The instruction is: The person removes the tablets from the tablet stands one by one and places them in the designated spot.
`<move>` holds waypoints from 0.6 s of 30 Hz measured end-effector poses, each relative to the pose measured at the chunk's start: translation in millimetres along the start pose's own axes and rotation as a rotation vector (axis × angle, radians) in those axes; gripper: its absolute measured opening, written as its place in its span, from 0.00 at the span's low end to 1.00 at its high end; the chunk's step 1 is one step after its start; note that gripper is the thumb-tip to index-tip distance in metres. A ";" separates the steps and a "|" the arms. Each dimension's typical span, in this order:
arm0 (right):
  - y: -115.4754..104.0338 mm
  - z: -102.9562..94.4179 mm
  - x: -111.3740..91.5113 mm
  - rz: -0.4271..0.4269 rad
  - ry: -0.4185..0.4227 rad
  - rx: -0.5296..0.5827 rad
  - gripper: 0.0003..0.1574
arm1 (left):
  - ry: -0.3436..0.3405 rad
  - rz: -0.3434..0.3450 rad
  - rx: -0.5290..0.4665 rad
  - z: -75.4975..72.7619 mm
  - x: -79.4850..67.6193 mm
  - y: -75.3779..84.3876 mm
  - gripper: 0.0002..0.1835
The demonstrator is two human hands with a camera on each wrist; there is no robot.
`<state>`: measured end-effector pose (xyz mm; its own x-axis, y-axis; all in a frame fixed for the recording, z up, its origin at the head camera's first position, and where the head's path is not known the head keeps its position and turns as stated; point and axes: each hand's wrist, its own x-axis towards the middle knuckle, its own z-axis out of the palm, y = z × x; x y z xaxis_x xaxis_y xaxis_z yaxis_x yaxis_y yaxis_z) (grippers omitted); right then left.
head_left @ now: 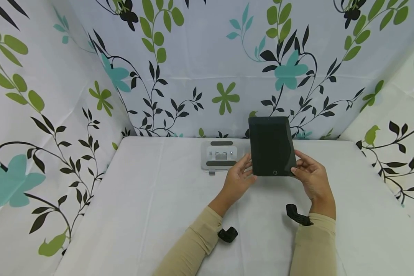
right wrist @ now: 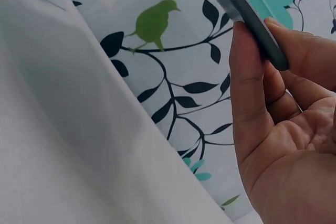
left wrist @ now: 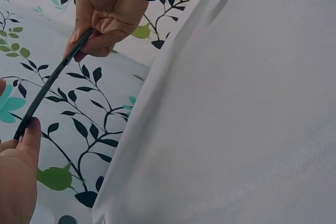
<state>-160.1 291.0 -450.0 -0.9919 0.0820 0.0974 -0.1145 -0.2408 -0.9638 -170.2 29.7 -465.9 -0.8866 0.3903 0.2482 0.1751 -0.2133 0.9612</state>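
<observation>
A black tablet (head_left: 270, 145) is held up above the white table, its dark screen and round home button facing the head camera. At its lower left edge, my left hand (head_left: 237, 178) grips it with the fingers reaching behind. My right hand (head_left: 312, 178) pinches the lower right corner, thumb on the front. Edge-on, the tablet (left wrist: 50, 87) looks like a thin dark bar between both hands in the left wrist view. Speaker holes line the edge of the tablet (right wrist: 257, 35) in the right wrist view, where my right hand (right wrist: 294, 124) pinches its corner.
Left of the tablet, a silver stand (head_left: 220, 155) with dark pads lies on the white table (head_left: 151, 214), partly behind my left hand. Patterned cloth walls (head_left: 193, 65) with leaves and flowers rise at the back and both sides. Each wrist carries a black camera mount (head_left: 298, 215).
</observation>
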 end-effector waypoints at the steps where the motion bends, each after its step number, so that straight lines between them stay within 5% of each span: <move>1: 1.3 -1.7 -0.4 0.006 0.004 0.004 0.42 | -0.010 -0.009 -0.034 -0.1 0.0 -1.7 0.42; 8: 13.2 -10.6 -0.6 0.079 0.028 -0.013 0.40 | 0.010 -0.101 -0.237 -0.7 -2.2 -10.6 0.43; 18: 31.2 -22.1 4.5 0.226 0.054 -0.141 0.43 | 0.032 -0.178 -0.356 2.9 -2.8 -31.8 0.41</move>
<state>-166.9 305.2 -485.1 -0.9865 0.0943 -0.1336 0.1217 -0.1225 -0.9850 -172.0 38.0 -496.8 -0.9037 0.4221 0.0724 -0.1364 -0.4439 0.8856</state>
